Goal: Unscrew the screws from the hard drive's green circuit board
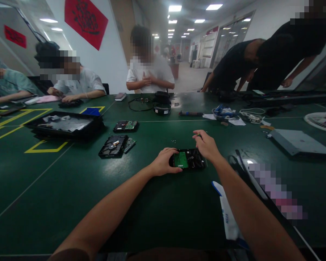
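Observation:
A black hard drive (188, 159) with a green circuit board facing up lies on the green table (152, 210) in front of me. My left hand (164, 162) grips its left end, fingers curled round the edge. My right hand (205, 144) hovers over the drive's far right corner, fingers pinched on something too small to make out. Several tiny screws (173, 141) lie on the table just beyond the drive.
Two more opened drives (114, 145) (126, 125) and a black tray (63, 124) lie to the left. A headset (162, 103), cables and a screwdriver (190, 114) sit farther back. A grey plate (299, 142) and a lanyard (226, 214) lie right. Several people sit or lean around the table.

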`<state>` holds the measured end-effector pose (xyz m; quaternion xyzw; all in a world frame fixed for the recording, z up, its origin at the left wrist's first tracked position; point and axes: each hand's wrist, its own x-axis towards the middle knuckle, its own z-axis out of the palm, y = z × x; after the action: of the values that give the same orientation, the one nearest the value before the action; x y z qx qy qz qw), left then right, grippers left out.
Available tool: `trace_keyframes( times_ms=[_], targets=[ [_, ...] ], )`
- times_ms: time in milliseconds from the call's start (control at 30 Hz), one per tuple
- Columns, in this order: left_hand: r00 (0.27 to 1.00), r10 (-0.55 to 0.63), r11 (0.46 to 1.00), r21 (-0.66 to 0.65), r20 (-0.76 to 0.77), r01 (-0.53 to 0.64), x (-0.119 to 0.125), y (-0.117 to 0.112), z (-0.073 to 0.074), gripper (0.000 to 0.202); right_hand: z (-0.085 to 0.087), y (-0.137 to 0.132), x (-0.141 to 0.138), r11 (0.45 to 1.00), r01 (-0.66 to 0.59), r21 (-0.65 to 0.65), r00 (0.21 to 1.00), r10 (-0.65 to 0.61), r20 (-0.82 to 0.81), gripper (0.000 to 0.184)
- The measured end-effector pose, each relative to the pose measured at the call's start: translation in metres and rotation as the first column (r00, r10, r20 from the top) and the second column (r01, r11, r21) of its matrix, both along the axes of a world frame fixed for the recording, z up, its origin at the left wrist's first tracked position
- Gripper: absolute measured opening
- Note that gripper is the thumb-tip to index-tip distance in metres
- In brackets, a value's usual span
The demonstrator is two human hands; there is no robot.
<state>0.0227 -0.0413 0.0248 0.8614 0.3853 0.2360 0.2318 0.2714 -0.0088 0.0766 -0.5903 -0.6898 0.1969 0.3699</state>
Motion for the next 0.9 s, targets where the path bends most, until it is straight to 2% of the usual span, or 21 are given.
trace_keyframes(
  times_ms=[133, 233, 367, 467, 567, 733, 900],
  targets=[
    [1.000, 0.023, 1.000, 0.010, 0.005, -0.023, -0.008, 0.004, -0.002, 0.080, 0.022, 0.000, 0.001, 1.000, -0.004, -0.011, 0.995, 0.003, -0.104, 0.038],
    [0.999, 0.039, 0.999, -0.007, 0.020, -0.039, -0.014, 0.006, -0.004, 0.080, 0.027, 0.004, 0.000, 1.000, -0.026, 0.004, 0.990, 0.026, -0.141, 0.043],
    [0.999, 0.038, 0.999, 0.002, 0.031, -0.039, -0.016, 0.007, -0.005, 0.080, 0.022, 0.016, 0.002, 0.994, -0.001, 0.112, 0.988, 0.019, -0.156, 0.048],
    [0.998, 0.039, 0.999, 0.003, 0.039, -0.039, -0.016, 0.007, -0.006, 0.081, 0.020, 0.023, 0.005, 0.964, 0.120, 0.238, 0.989, -0.094, -0.118, 0.043],
    [0.998, 0.047, 0.999, 0.001, 0.042, -0.047, -0.016, 0.008, -0.009, 0.082, 0.023, 0.023, 0.003, 0.936, 0.142, 0.323, 0.990, -0.127, -0.067, 0.042],
    [0.997, 0.040, 0.999, 0.018, 0.061, -0.041, -0.017, 0.010, -0.013, 0.082, 0.022, 0.009, -0.019, 0.909, 0.157, 0.385, 0.987, -0.130, -0.095, 0.042],
    [0.998, 0.042, 0.999, 0.015, 0.057, -0.043, -0.017, 0.010, -0.012, 0.081, -0.001, -0.005, -0.041, 0.928, 0.143, 0.344, 0.966, -0.055, -0.253, 0.033]
  ],
)
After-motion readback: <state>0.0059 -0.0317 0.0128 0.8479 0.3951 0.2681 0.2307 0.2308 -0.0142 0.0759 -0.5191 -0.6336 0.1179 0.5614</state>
